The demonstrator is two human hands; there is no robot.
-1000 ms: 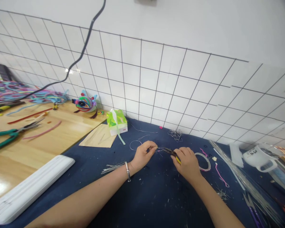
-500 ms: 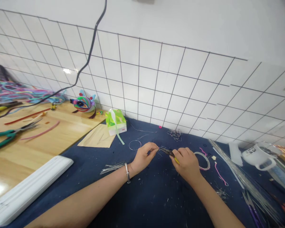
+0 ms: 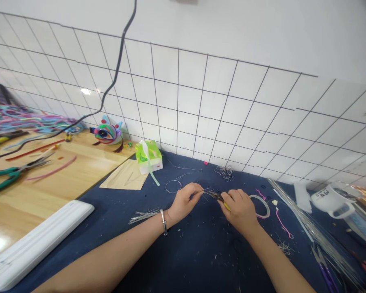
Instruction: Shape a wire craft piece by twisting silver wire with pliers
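Note:
My left hand (image 3: 186, 202) is closed in a pinch on a thin piece of wire, mostly hidden by the fingertips. Wrapped round the yellow handle of a pair of pliers (image 3: 214, 195) is my right hand (image 3: 239, 211). The pliers' dark jaws point left and reach the wire at my left fingertips; whether they grip it I cannot tell. A thin wire ring (image 3: 173, 186) lies just beyond my left hand. Cut wire pieces (image 3: 144, 215) are bunched beside my left wrist. A pale round ring (image 3: 267, 208) lies at the right of my right hand.
Long straight wires (image 3: 305, 215), purple scissors (image 3: 325, 268) and a white mug (image 3: 332, 201) lie at right. Tangled wire (image 3: 224, 173) and a green tissue pack (image 3: 149, 156) are near the wall. Green-handled pliers (image 3: 10, 175) and a long white case (image 3: 42, 244) are at left.
Almost nothing differs. Both hands, the wire and the pliers keep nearly the same places, with only a very slight shift at the fingertips.

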